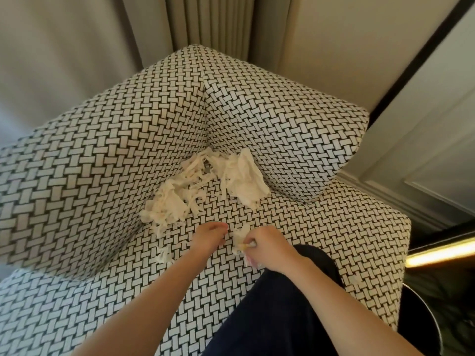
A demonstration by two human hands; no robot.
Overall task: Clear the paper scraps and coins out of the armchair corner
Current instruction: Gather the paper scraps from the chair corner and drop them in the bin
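Right hand [267, 246] hides most of its clutched paper scrap [240, 235].

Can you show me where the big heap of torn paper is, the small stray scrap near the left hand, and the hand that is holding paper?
paper heap [180, 199]: head view, heap's middle.
stray scrap [162, 253]: head view, its centre.
right hand [267, 249]: head view, back of the hand.

From above I have open room over the armchair seat [295, 222]; nothing hangs over it. The back cushion [90, 163] and the side cushion [282, 124] wall in the corner, so I can reach it only from the front. Shredded paper scraps [205, 183] fill that corner. My own knee in dark trousers [277, 304] crowds the seat's near right part.
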